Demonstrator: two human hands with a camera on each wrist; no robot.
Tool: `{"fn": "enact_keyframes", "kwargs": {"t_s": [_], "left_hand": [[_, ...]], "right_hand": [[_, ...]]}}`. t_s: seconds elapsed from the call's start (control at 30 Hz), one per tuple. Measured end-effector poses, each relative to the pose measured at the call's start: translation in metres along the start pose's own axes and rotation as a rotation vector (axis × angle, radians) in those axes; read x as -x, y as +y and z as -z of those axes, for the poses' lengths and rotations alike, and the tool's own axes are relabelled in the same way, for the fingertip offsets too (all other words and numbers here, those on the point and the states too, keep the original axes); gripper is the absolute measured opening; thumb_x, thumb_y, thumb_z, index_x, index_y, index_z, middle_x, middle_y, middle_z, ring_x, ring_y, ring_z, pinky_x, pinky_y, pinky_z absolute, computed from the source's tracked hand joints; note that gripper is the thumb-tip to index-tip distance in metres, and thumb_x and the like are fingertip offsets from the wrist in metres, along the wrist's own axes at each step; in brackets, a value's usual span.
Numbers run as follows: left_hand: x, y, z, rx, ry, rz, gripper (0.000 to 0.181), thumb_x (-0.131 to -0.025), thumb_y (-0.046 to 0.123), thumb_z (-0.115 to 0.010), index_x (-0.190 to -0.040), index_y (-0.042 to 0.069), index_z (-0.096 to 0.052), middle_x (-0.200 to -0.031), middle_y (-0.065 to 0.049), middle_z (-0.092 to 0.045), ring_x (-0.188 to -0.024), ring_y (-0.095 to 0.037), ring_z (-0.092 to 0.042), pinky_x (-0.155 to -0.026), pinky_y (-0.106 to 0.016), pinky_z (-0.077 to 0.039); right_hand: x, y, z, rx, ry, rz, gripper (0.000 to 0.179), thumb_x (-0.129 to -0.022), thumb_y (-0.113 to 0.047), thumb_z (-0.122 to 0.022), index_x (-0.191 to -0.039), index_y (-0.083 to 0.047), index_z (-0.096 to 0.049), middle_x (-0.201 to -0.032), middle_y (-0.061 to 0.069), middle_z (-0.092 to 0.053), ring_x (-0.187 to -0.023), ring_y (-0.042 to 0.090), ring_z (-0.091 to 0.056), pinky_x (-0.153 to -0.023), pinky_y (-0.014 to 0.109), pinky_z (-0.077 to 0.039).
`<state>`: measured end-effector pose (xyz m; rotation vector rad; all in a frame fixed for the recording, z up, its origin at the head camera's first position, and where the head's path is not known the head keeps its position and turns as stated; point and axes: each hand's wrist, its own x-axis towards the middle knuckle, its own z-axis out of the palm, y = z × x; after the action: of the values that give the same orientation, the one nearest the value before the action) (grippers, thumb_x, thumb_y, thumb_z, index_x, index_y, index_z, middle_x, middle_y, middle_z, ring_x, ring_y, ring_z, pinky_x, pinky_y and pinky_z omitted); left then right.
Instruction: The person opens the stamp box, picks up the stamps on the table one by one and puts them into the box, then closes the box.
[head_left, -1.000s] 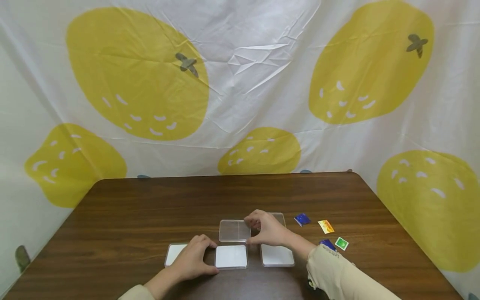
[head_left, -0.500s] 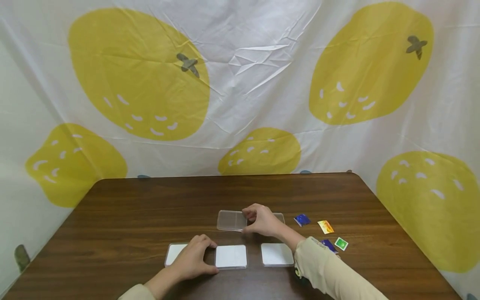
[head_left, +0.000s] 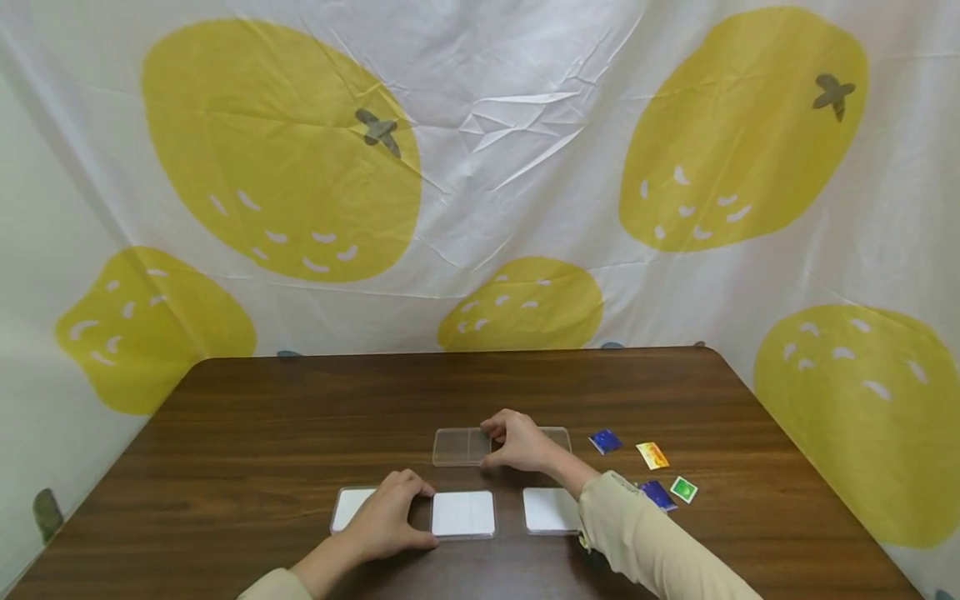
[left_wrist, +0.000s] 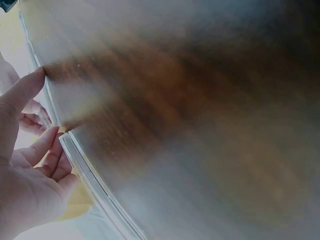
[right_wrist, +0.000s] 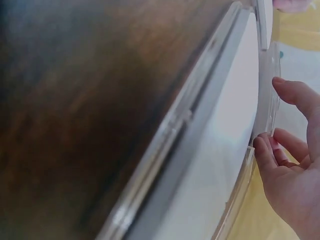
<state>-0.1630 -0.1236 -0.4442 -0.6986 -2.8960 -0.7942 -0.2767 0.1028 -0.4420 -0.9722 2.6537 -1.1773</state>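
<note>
Two clear covers (head_left: 557, 435) are off; coloured squares (head_left: 655, 495) lie outside the white cases (head_left: 551, 509). Right hand (head_left: 522, 442) pinches one cover (head_left: 452, 448); half-curled left hand (head_left: 381, 518) touches the middle case (head_left: 463, 513), its grip uncertain.

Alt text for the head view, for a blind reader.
The right hand holds a clear lid and the left hand the middle white-filled case of three on a dark table. Small colored squares lie to the right; a lemon-print cloth hangs behind.
</note>
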Motion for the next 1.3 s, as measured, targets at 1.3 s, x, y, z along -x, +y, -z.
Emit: {"fn": "enact_keyframes", "kwargs": {"t_s": [1.3], "left_hand": [[-0.001,0.001,0.001,0.008,-0.025,0.021,0.054,-0.060,0.036,-0.080,-0.100,0.005,-0.062,-0.095,0.002,-0.054,-0.092,-0.019,-0.049,-0.077,-0.036,-0.045]], "right_hand": [[0.009,-0.011,0.002,-0.034,-0.040,0.035,0.058,-0.067,-0.014,-0.077,-0.116,0.008,-0.053,-0.109,0.017,-0.055,-0.099,0.030,-0.054,-0.086,0.039,-0.045]]}}
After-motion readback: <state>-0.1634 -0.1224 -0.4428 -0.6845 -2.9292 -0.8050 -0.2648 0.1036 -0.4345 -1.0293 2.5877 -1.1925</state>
